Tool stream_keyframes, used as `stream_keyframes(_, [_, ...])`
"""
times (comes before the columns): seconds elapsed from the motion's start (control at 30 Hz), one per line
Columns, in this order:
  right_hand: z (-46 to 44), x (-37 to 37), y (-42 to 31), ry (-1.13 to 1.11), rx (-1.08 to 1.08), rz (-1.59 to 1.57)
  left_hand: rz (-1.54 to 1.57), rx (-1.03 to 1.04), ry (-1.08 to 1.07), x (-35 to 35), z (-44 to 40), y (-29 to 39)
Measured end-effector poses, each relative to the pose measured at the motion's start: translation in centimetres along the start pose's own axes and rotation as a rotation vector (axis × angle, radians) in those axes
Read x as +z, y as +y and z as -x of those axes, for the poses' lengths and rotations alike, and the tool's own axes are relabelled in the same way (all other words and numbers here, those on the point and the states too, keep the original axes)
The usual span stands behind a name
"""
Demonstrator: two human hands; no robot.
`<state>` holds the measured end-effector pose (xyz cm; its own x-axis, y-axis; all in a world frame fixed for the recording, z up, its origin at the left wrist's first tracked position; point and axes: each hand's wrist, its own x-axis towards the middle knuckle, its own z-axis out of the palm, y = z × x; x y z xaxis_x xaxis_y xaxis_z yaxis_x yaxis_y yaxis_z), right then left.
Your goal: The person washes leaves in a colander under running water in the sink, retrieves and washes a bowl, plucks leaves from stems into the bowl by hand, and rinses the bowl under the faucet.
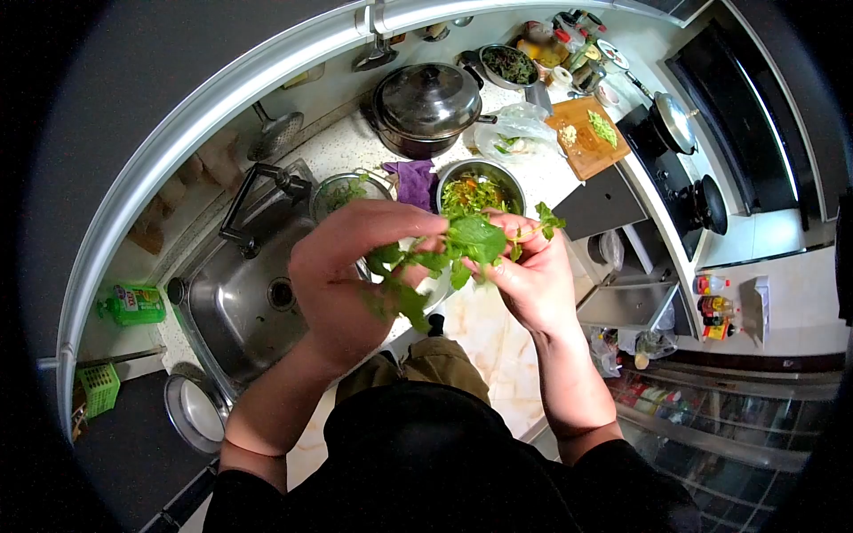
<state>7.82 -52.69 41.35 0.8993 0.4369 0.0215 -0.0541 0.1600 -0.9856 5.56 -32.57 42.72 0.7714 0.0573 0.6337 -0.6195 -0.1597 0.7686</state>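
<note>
My left hand (346, 266) is closed round leafy green sprigs (475, 238), held up in front of my body. The fingers of my right hand (538, 275) pinch the thin stem at the other end, where a few small leaves stick out to the right. Just beyond my hands is a steel bowl (503, 174) with chopped greens and some orange bits in it. To its left lie a purple cloth (414, 182) and a strainer (378, 187) holding some greens, partly hidden behind my left hand.
A steel sink (231, 306) with a black faucet (240, 233) is at the left. Behind stand a lidded pot (426, 99) and a plastic bag (518, 124). A cutting board (582, 160) with chopped food lies right, beside the stove (659, 178).
</note>
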Motion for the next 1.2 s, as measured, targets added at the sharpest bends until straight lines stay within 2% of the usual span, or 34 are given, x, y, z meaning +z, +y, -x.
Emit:
stream_keyframes(0.03, [-0.1, -0.3, 0.5, -0.008, -0.085, -0.072, 0.000, 0.000, 0.001, -0.1, -0.3, 0.4])
stream_keyframes(0.07, [-0.1, -0.3, 0.8, 0.021, -0.075, -0.119, -0.029, 0.045, -0.034, -0.1, -0.5, 0.8])
stream_keyframes(0.23, [0.0, 0.1, 0.2, 0.046, -0.190, -0.041, -0.094, 0.161, -0.079, 0.0, -0.8, 1.3])
stream_keyframes(0.3, [-0.1, -0.4, 0.5, -0.076, -0.172, -0.120, -0.123, 0.158, -0.065, 0.0, -0.8, 1.3])
stream_keyframes(0.33, [0.5, -0.4, 0.0, -0.079, -0.063, -0.209, -0.123, 0.159, -0.064, -0.1, -0.8, 1.1])
stream_keyframes(0.43, [0.7, 0.8, -2.0, -0.106, 0.016, -0.384, -0.043, 0.110, -0.011, -0.4, -0.6, 0.4])
stream_keyframes(0.5, [0.8, 0.7, -2.0, -0.137, 0.009, -0.388, 0.129, -0.078, 0.052, -0.4, -0.1, 0.6])
stream_keyframes(0.6, [0.9, 1.0, -2.2, -0.172, -0.022, -0.517, 0.274, -0.128, 0.043, -0.4, -0.1, 0.7])
stream_keyframes(0.67, [1.3, 1.0, -2.2, -0.055, 0.025, -0.502, 0.262, -0.178, 0.028, -0.6, 0.2, 0.8])
stream_keyframes(0.73, [1.4, 0.5, -2.0, -0.060, 0.023, -0.515, 0.249, -0.227, 0.014, -0.9, 0.4, 0.9])
stream_keyframes(0.8, [1.4, 0.6, -2.1, -0.007, 0.038, -0.519, 0.362, -0.483, -0.003, -1.2, 0.5, 1.0])
stream_keyframes(0.83, [1.3, 0.6, -1.9, -0.007, 0.038, -0.519, 0.363, -0.483, -0.003, -1.2, 0.4, 1.1])
stream_keyframes(0.9, [0.9, 0.4, -1.3, -0.066, -0.050, -0.685, 0.499, -0.767, -0.053, -1.3, 0.2, 1.3])
stream_keyframes(0.97, [0.5, 0.5, -1.2, -0.105, -0.074, -0.792, 0.572, -0.797, -0.055, -1.0, 0.2, 1.0])
stream_keyframes(1.07, [0.3, 1.4, -2.0, -0.058, -0.108, -0.415, 0.689, -0.871, -0.026, -0.8, 0.0, 0.7])
stream_keyframes(1.1, [0.7, 1.6, -1.8, 0.026, -0.150, -0.168, 0.734, -0.916, 0.003, -0.7, 0.0, 0.7])
stream_keyframes(1.17, [0.9, 2.1, -1.4, 0.093, -0.414, 0.436, 0.736, -0.935, 0.045, -0.3, 0.0, 0.8])
stream_keyframes(1.2, [0.7, 2.8, -1.3, 0.147, -0.568, 0.579, 0.725, -0.891, 0.047, 0.0, 0.2, 0.6])
